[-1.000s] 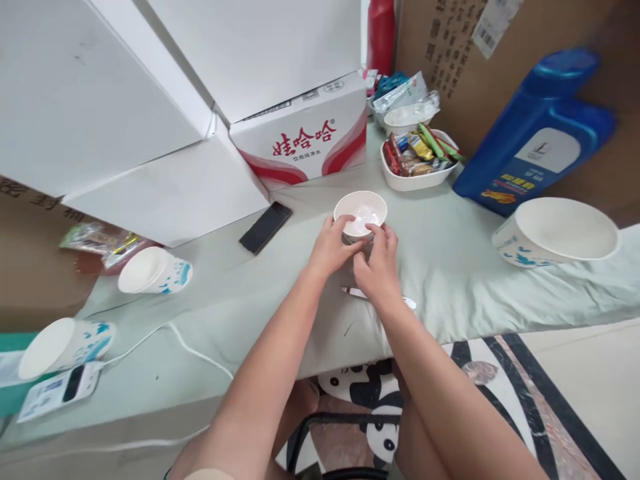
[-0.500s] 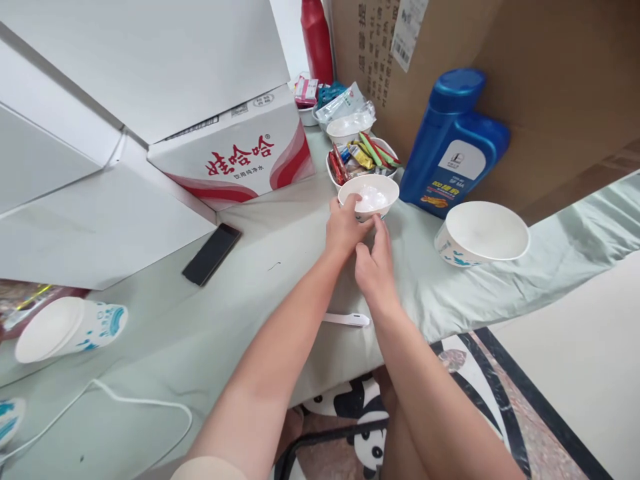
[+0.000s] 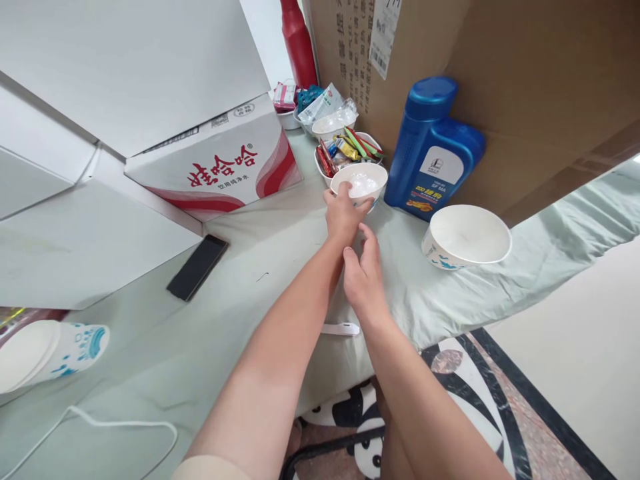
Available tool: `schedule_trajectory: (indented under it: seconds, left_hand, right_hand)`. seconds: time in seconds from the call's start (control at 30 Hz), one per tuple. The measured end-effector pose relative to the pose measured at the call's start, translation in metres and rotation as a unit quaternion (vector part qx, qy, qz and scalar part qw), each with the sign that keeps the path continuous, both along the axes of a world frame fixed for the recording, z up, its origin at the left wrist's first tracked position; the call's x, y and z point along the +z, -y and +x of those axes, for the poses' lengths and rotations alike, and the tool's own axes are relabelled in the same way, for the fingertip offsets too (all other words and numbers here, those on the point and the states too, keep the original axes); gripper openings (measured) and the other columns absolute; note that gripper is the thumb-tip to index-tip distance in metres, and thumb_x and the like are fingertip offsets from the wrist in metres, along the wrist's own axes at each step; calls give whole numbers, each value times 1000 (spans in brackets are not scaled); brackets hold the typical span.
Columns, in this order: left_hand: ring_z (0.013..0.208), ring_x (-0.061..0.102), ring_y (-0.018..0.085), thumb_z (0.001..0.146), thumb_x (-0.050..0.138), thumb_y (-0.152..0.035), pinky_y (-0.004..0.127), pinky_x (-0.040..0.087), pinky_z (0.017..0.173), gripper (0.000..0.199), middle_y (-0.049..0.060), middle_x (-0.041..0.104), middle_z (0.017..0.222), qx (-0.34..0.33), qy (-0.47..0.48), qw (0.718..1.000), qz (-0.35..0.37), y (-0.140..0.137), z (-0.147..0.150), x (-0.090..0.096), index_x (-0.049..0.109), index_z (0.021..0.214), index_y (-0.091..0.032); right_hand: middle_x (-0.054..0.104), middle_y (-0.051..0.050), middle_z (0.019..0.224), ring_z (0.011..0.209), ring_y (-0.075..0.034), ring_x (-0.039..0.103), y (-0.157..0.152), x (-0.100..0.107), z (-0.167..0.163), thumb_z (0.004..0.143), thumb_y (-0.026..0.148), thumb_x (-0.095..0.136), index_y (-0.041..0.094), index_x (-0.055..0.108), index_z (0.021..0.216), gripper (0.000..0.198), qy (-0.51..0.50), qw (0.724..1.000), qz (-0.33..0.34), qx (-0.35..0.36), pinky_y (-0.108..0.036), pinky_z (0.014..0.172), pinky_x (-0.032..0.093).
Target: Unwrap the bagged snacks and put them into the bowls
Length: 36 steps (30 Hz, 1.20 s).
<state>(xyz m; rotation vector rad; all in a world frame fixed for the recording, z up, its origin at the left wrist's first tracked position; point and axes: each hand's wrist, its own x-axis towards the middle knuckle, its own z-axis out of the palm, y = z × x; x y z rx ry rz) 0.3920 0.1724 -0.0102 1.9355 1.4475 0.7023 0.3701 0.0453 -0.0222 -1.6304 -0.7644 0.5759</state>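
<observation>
My left hand (image 3: 344,217) grips a small white paper bowl (image 3: 381,177) by its near side, thumb and fingers spread around the rim. Crumpled clear plastic (image 3: 361,183) lies inside the bowl. My right hand (image 3: 364,275) is just behind, close to the left wrist, with its fingers loosely bent and apart and nothing visible in it. Directly beyond the held bowl stands a bowl of wrapped snack sticks (image 3: 345,148) in red, yellow and green. Part of that bowl is hidden by the held one.
A larger paper bowl (image 3: 467,235) and a blue oil bottle (image 3: 433,150) stand to the right. Leftward are a phone (image 3: 198,267), a white carton (image 3: 220,167) and paper cups (image 3: 55,353). A white plastic piece (image 3: 343,329) lies near the table edge.
My right hand has drawn back from the bowl toward me, its fingers a little more apart. My left hand keeps its grip on the bowl. The view has shifted slightly.
</observation>
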Motion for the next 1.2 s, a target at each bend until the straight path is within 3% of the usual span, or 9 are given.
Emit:
schedule_trajectory:
  seconds: [0.17,0.3,0.43,0.57,0.77,0.9,1.0,1.1,1.2]
  left_hand:
    - [145,41,32,75,80,-35,44,39,117,76,16,27,158,-10,91,996,9,22,-36,6,45,143,-28]
    - [143,46,25,97,47,-41,42,44,114,45,13,45,152,40,182,982,-18,59,-80,11,49,140,-28]
    - [143,51,22,102,17,-44,41,50,109,56,6,48,157,3,309,928,-210,112,-117,21,39,153,-34]
    - [145,48,18,102,8,-45,40,47,113,64,4,61,147,23,365,911,-191,147,-167,37,46,152,-32]
    - [143,51,21,100,-2,-49,40,53,104,66,2,41,163,150,370,910,-111,155,-294,46,28,157,-37]
    - [133,61,24,98,17,-45,40,55,99,56,8,53,154,217,471,847,-114,167,-361,44,49,141,-30]
    - [123,67,24,90,33,-42,36,56,95,44,12,62,141,293,504,798,-149,172,-399,44,58,122,-24]
    - [109,71,21,85,42,-39,32,55,89,32,11,67,120,345,556,742,-144,171,-435,46,60,106,-21]
    - [82,68,14,83,48,-35,26,52,75,20,4,65,89,359,627,677,-138,167,-465,47,59,91,-21]
  right_hand:
    - [40,-17,159,149,-25,38,0,0,-6,95,32,40,18,38,150,57,6,999,31,14,-53,120,34]
    - [34,-17,165,155,-25,28,3,3,-27,98,35,37,15,34,155,60,62,988,92,110,-51,122,33]
    - [34,-10,166,156,-20,27,10,5,-52,102,33,27,20,35,157,56,68,962,155,213,-47,126,27]
    - [30,-4,168,159,-22,14,20,9,-93,104,37,23,28,36,157,55,134,950,119,256,-57,127,19]
    - [24,-14,169,159,-25,15,71,11,-193,103,43,36,17,18,164,69,216,817,215,489,-54,127,23]
    - [35,-16,165,155,-26,28,99,4,-227,99,33,48,17,19,164,73,252,755,206,569,-52,121,38]
    - [56,-14,150,142,-24,52,99,9,-236,97,25,50,21,37,156,61,258,720,172,621,-50,115,46]
    - [74,-9,126,117,-22,70,78,20,-252,97,22,50,25,60,132,37,264,724,148,619,-47,106,54]
    - [78,-7,105,97,-21,75,38,34,-287,96,21,50,23,67,113,23,292,749,157,574,-36,86,60]
